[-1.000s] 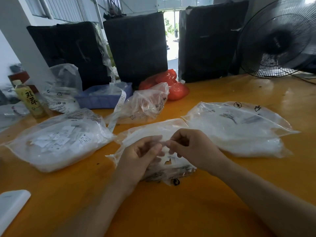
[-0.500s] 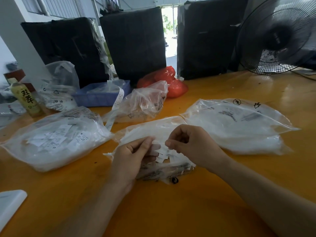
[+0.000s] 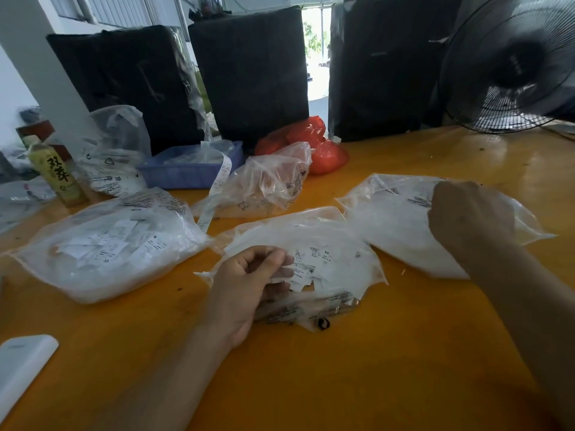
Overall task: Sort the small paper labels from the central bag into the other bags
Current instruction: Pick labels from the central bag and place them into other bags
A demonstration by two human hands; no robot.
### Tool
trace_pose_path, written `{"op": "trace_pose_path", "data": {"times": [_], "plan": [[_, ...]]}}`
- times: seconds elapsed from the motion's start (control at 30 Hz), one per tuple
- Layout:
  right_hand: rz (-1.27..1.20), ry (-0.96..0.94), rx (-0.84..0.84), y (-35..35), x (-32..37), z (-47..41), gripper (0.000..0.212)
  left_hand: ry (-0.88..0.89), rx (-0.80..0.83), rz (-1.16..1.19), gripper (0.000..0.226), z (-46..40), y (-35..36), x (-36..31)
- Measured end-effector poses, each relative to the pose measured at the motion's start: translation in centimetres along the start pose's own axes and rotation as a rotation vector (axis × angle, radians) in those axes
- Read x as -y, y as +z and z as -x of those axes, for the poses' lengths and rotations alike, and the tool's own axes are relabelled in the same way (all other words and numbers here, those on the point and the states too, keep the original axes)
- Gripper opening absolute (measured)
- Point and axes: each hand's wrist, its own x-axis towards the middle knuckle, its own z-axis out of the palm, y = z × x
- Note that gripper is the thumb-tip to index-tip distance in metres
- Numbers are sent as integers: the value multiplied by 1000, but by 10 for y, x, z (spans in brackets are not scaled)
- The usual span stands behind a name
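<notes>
Right hand point(image 3: 469, 219): swung away from the central bag point(image 3: 326, 244) onto the right bag point(image 3: 395, 225); grip curled, label possibly pinched, hidden.
Left hand point(image 3: 249, 284): labels point(image 3: 303, 270) pinched at the central bag.

right hand point(image 3: 469, 217): moved from the central bag point(image 3: 336, 241) to over the right bag point(image 3: 389, 213)
left hand point(image 3: 252, 284): now alone at central bag
</notes>
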Motion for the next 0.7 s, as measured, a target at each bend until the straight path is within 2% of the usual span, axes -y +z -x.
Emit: {"op": "trace_pose_path", "data": {"times": [0.03,0.07,0.13,0.2,0.33,0.5,0.57,0.6,0.67,0.7], "plan": [[22,39,40,-3,-1,0,8,2,9,17,31,1,0,-1],[14,55,61,-2,-3,-1,10,4,14,35,35,1,0,-2],[-39,50,88,0,-4,-1,32,10,15,62,37,1,-1,-3],[-74,30,34,0,-1,3,40,22,15,80,32,0,-3,-4],[-4,-52,-40,-3,8,9,36,14,-2,91,16,-1,-6,-3],[100,-183,-44,-7,18,22,35,9,-18,159,19,-2,-5,-4],[85,-234,-102,-6,23,27,34,5,-17,158,17,-2,-6,-4],[2,-298,-189,-6,28,30,32,4,-9,147,17,-2,-6,-4],[-250,-541,-377,-8,41,40,24,-5,12,133,22,-1,-6,-5],[-381,-684,-387,-8,50,47,21,-11,21,135,26,-1,-6,-5]]}}
